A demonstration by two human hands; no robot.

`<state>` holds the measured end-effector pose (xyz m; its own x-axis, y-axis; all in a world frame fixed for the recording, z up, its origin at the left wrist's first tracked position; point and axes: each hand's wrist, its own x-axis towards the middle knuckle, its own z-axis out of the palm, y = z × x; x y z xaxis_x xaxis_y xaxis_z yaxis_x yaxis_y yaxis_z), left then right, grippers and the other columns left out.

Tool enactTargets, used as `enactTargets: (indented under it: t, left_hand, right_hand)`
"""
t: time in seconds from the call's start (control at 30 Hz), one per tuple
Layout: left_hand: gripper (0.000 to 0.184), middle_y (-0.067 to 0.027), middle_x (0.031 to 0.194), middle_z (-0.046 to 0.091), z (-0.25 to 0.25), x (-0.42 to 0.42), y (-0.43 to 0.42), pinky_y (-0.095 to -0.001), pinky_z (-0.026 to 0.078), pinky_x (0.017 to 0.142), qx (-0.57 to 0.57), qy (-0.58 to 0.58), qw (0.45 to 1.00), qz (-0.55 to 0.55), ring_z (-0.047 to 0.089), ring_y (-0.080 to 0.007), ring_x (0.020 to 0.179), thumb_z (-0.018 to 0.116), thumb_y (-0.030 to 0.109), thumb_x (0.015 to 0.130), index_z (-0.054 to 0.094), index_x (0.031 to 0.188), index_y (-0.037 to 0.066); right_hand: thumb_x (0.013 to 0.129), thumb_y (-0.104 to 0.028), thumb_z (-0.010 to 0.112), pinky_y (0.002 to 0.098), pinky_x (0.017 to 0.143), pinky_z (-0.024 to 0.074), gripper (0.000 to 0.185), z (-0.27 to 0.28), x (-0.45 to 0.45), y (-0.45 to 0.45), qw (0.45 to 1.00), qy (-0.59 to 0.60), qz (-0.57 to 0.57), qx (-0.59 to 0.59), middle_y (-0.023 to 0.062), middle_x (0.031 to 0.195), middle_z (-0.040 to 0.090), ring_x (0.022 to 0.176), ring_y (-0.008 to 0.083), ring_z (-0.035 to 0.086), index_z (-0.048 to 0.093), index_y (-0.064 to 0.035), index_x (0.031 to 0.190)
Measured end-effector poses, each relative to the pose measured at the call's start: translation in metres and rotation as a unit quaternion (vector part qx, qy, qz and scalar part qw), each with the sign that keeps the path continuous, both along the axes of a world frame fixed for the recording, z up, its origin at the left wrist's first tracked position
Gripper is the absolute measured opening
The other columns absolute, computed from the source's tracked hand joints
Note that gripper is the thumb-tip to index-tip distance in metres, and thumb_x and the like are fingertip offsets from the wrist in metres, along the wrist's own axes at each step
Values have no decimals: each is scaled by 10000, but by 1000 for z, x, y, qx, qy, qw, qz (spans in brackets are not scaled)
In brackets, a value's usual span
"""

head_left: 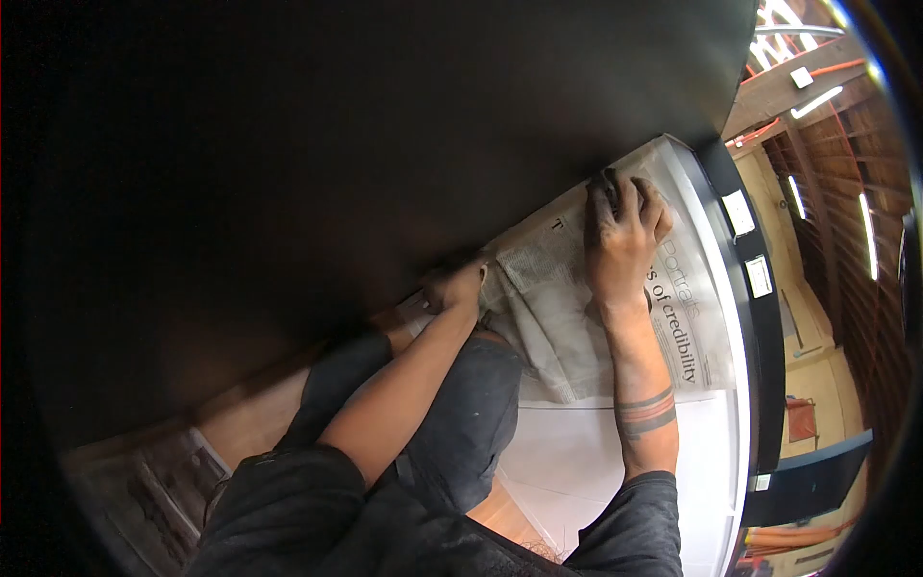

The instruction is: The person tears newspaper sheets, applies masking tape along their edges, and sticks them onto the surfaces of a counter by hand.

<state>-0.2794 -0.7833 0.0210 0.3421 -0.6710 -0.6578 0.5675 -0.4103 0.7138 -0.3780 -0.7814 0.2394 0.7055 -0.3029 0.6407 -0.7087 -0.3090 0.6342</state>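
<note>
progress, in place: a creased grey-white printed newspaper sheet point(548, 313) lay over the upper part of a broad smooth white surface point(673, 462); its upper edge ran along the large matte black panel point(385, 125).
progress, unfinished: raised folds crossed the sheet between the hands, so it was not flat; the lower white surface had no paper over it. Whether the sheet was fixed down, cannot tell. Overall looked partway, as a judgement; no end state readable.
newspaper location: between the black panel and the dark-clothed knee point(466, 413), under the right hand and just beside the left.
right hand: point(620, 240) over the upper sheet near the panel edge, back of hand up, wrist nearly straight.
right fingers: bent, tips darkened, some slightly apart; whether they pinched paper, cannot tell.
right arm: reached up from the bottom right, elbow fairly straight, forearm with dark and reddish bands above the sheet.
left hand: point(457, 288) low by the panel edge, partly in shade, at the sheet's crumpled end.
left fingers: curled inward; clamped on paper or not, cannot tell.
left arm: bent, forearm slanted up across the leg.
</note>
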Motion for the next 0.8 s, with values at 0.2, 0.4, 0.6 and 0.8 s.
enactTargets:
  t: [0.2, 0.4, 0.6, 0.8]
  left_hand:
    - [671, -241, 1182, 742, -21, -13, 0, -483, 501, 1028, -32, -125, 991, 24, 687, -401, 1150, 881, 521, 727, 765, 1094, -28]
    - [633, -266, 1079, 753, 0, -10, 19, -469, 517, 986, -95, -174, 979, 47, 710, -413, 1070, 888, 529, 741, 776, 989, -44]
    - [596, -263, 988, 764, 2, -6, 15, -490, 530, 949, -100, -176, 978, 45, 733, -413, 1006, 895, 516, 742, 780, 918, -41]
    - [608, -251, 1080, 746, -8, -8, 14, -454, 526, 959, -92, -159, 982, 43, 718, -384, 1034, 906, 459, 754, 748, 1014, -68]
  right_hand:
    - [920, -105, 632, 484, 1103, 330, 283, -2, -3, -5, 1000, -22, 7, -8, 38, 1308, 682, 1291, 294, 536, 792, -130, 1152]
    - [916, -75, 629, 507, 1098, 314, 310, 19, 4, 0, 998, -29, -29, -52, 11, 1314, 683, 1282, 276, 540, 797, -163, 1161]
    - [899, -53, 642, 534, 1096, 310, 330, 20, 4, -2, 996, -43, -50, -62, 3, 1382, 653, 1298, 274, 519, 803, -180, 1157]
    - [899, -57, 652, 542, 1099, 306, 317, 23, 7, -1, 995, -59, -47, -67, 1, 1420, 640, 1283, 277, 519, 815, -189, 1136]
